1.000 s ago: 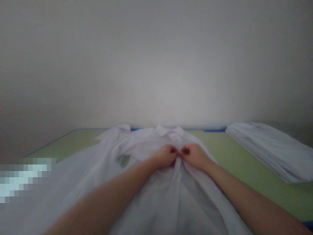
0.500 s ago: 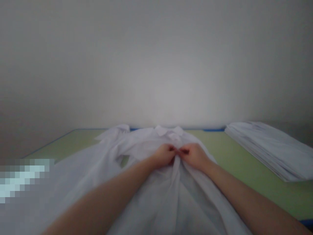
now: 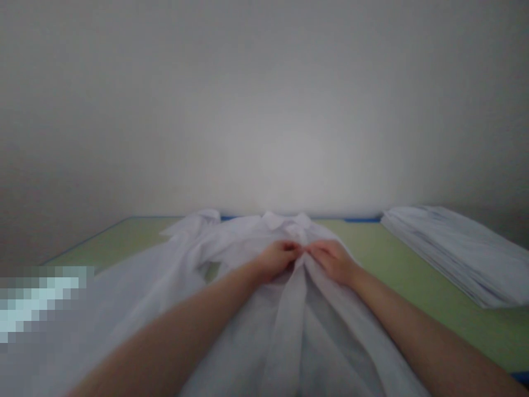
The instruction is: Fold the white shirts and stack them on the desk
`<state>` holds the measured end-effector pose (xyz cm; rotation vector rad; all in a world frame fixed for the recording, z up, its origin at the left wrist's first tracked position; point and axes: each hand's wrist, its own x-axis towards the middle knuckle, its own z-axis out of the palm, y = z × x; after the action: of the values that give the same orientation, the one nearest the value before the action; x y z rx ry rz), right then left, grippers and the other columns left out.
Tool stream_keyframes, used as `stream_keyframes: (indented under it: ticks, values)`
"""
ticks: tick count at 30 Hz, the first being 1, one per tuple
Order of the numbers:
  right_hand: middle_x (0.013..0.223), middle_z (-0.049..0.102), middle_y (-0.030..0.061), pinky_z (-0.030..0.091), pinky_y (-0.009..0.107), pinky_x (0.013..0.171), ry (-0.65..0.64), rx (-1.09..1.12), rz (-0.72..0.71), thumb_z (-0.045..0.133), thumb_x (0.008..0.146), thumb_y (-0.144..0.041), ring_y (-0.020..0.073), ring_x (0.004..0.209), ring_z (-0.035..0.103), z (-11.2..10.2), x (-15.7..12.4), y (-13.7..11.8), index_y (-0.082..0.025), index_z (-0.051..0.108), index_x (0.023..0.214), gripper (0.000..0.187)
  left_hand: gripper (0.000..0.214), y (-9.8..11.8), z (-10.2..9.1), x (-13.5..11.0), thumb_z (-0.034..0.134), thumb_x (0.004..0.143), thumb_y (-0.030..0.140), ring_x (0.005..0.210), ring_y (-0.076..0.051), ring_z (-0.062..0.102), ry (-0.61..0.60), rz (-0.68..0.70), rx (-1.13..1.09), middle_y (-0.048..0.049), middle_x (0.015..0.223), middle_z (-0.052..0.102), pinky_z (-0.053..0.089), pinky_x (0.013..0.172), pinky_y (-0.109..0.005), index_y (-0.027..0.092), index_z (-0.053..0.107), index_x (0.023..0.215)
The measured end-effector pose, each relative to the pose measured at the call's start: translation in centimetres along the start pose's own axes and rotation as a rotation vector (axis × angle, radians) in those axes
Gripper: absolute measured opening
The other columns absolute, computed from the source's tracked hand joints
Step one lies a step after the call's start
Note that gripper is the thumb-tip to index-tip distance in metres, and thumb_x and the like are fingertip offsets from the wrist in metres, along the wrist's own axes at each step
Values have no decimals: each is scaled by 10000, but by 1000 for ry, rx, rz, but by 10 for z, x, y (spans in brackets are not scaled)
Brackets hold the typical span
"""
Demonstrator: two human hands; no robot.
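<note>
A white shirt [image 3: 252,342] lies spread before me, its collar [image 3: 286,220] towards the far table edge. Just below the collar, my left hand [image 3: 281,259] pinches the front edge of the cloth. My right hand [image 3: 334,260] grips the opposite front edge, fingertips meeting those of the left. From this pinch the front strip [image 3: 291,320] hangs in a fold towards me. Any button between the fingertips is hidden or too small to make out.
More white cloth [image 3: 136,298] covers the left side. A flat stack of folded white garments [image 3: 458,253] lies at the right on the green table [image 3: 417,281], which has blue edging. A plain grey wall [image 3: 264,110] rises behind. A pixelated patch blurs the lower left.
My fingers have shifted slightly at the pinch, and the right hand's fingers look straighter. The front strip below has turned flatter and wider towards me. The stack has stayed put.
</note>
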<state>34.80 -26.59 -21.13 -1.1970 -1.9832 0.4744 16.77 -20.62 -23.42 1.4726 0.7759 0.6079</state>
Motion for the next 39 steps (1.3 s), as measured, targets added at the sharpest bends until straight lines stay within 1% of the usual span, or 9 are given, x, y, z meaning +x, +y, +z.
stream_keyframes:
  ticks: [4, 7, 12, 16, 21, 25, 29, 34, 39]
  values:
    - [847, 706, 18, 465, 249, 742, -77, 95, 56, 497, 846, -276, 151, 792, 629, 1, 2, 8, -192, 709, 862, 228, 322, 1, -2, -1, 622, 725, 452, 499, -67, 403, -27, -1, 70, 28, 592, 479, 286, 475, -199, 134, 576, 749]
    - [900, 710, 33, 483, 259, 737, -84, 122, 123, 548, 782, -252, 156, 802, 647, 3, 1, 8, -192, 711, 925, 225, 316, 0, -2, -1, 599, 736, 453, 483, -66, 387, -32, 10, 120, 35, 563, 459, 281, 472, -200, 140, 560, 722]
    - [790, 708, 34, 478, 251, 680, -37, 22, 158, 590, 725, -241, 153, 724, 643, 4, 0, 2, -175, 708, 902, 223, 317, 0, 0, -3, 580, 741, 450, 489, -73, 415, -16, 20, 175, 25, 558, 472, 296, 483, -206, 140, 554, 680]
    - [730, 697, 16, 445, 226, 636, -4, -68, 129, 592, 705, -215, 137, 675, 628, 5, 0, -5, -185, 700, 825, 164, 257, 1, -1, -1, 594, 720, 378, 490, -80, 432, -27, 7, 102, 16, 551, 484, 325, 491, -213, 132, 555, 659]
    - [702, 688, 13, 417, 223, 619, 1, -163, 115, 589, 709, -219, 135, 647, 616, 6, -1, -8, -193, 690, 782, 127, 248, -1, -1, 0, 611, 699, 355, 516, -96, 469, -39, -8, 3, -1, 580, 507, 372, 517, -230, 109, 589, 696]
    - [715, 690, 19, 414, 222, 623, 1, -169, 119, 593, 715, -225, 135, 650, 615, 7, 0, -6, -190, 690, 798, 132, 318, -6, 0, 2, 624, 710, 419, 493, -76, 428, 10, 14, 128, 6, 568, 502, 329, 492, -212, 101, 615, 721]
    - [716, 691, 17, 415, 220, 619, 10, -139, 130, 603, 717, -240, 135, 654, 619, 7, 0, -5, -187, 687, 804, 132, 328, -11, 2, 4, 602, 725, 444, 491, -75, 432, 67, 1, 161, 12, 569, 505, 327, 487, -207, 116, 606, 728]
    - [712, 686, 12, 409, 216, 599, -10, -105, 116, 579, 762, -274, 128, 645, 610, 6, -1, -6, -191, 689, 805, 145, 267, -12, 3, 4, 556, 760, 402, 485, -87, 454, 94, -1, 259, 15, 560, 513, 325, 474, -207, 138, 595, 737]
    - [714, 686, 24, 396, 228, 608, 1, -152, 139, 580, 790, -367, 130, 639, 597, 6, 1, -7, -191, 691, 794, 208, 237, -5, 7, 0, 513, 793, 350, 535, -105, 486, 164, 17, 431, -3, 584, 554, 320, 491, -207, 142, 622, 756]
